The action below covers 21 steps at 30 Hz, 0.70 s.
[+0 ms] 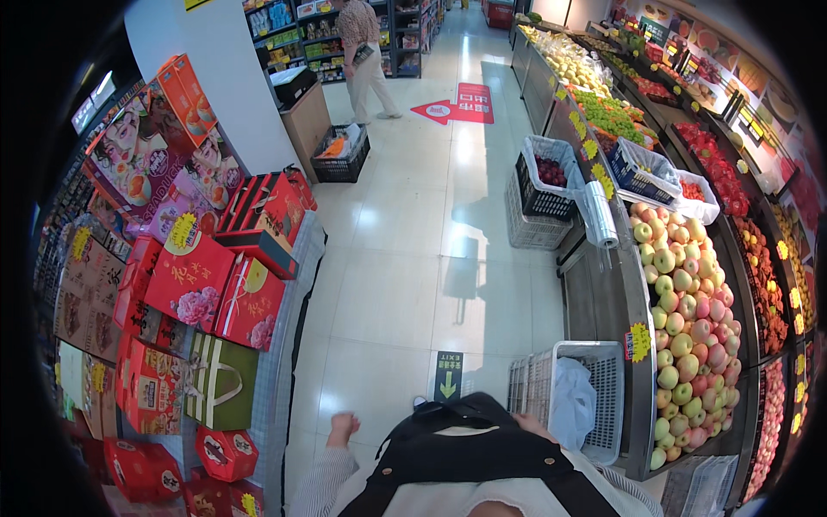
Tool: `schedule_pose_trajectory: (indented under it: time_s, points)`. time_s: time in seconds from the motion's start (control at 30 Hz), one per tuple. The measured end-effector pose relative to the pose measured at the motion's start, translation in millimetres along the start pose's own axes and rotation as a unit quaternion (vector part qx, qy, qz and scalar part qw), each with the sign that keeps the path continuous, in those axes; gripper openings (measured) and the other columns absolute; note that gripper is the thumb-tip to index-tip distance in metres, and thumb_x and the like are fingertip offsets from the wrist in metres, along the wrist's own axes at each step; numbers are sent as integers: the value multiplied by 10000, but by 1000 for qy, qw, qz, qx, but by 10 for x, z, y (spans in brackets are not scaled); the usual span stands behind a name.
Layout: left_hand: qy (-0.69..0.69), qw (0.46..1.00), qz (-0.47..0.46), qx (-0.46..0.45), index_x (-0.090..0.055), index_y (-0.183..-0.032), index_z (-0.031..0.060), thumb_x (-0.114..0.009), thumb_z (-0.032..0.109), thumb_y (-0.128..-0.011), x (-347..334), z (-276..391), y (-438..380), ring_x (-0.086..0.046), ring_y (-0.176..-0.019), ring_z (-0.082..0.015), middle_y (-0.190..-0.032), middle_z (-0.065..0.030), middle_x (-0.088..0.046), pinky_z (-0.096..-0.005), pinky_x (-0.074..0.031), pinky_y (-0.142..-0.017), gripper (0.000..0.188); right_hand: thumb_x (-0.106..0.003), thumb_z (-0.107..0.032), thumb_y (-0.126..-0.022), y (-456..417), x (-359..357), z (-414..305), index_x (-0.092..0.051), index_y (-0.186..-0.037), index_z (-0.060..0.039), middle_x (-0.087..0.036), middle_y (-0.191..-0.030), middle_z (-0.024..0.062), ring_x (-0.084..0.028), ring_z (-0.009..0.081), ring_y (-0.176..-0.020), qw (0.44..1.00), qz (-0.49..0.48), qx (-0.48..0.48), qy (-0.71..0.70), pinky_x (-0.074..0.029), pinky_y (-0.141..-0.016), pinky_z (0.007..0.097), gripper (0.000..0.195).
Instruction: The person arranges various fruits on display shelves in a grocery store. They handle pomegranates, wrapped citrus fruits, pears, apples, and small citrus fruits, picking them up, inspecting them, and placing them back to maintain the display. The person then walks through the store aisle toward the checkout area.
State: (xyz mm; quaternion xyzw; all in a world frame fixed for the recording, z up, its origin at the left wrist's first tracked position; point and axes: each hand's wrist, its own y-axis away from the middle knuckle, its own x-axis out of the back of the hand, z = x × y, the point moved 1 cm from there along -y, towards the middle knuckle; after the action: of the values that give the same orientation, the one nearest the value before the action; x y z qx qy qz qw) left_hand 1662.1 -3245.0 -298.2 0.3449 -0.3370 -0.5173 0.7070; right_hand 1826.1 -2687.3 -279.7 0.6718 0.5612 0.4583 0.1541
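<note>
At the bottom, left of the black bag (446,446) worn on my chest, my left hand (344,428) hangs over the tiled floor with its fingers curled and nothing seen in them. My right hand (535,426) is at the right edge of the bag, partly covered by it, so its fingers are unclear. Right beside that hand stands a grey plastic basket (610,388) with a white plastic bag (572,400) inside. A heap of apples (688,323) lies on the fruit stand to the right.
Gift boxes (190,278) cover a table on the left. Stacked crates (539,223) and a roll of plastic bags (601,216) are along the fruit stand. A black crate (341,155) sits by the pillar. Farther off, a person (365,58) stands near shelves.
</note>
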Motion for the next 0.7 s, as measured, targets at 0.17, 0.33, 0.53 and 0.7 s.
schedule_pose_trajectory:
  time_s: [0.17,0.33,0.53,0.7]
  points:
    - [-117,977,-121,-129,-627,-998,-25,-587,163,-911,-1391,1182,-142,-652,-639,-180,-802,-102,-657,-289,-528,-519,211,-566,-211,-952,-244,189,-1276,-638,-1105,-40,-679,-910,104,-670,194,-788,969,-65,73,-228,-553,-693,315,240]
    - [-105,952,-207,-201,-642,-1021,-12,-605,218,-930,-2125,1600,-226,-675,-686,-185,-843,-102,-683,-283,-537,-564,250,-563,-238,-954,-674,467,-1052,-612,-861,-41,-645,-784,92,-649,197,-686,956,-50,-20,-290,-541,-604,331,223]
    - [-114,988,-98,-26,-630,-841,20,-583,203,-896,-1392,1322,-769,-659,-658,-241,-750,-95,-641,-374,-530,-550,197,-588,-217,-899,-1151,651,-352,-645,-857,1,-640,-702,129,-646,245,-619,987,-89,-85,108,-512,-558,385,229]
    - [-724,641,-49,-251,-671,-756,109,-579,434,-842,-188,862,-1272,-685,-773,-323,-790,-104,-696,-477,-520,-651,349,-592,-232,-885,-2060,745,-1120,-669,-930,-10,-673,-773,126,-666,245,-680,965,-135,17,222,-534,-636,397,240]
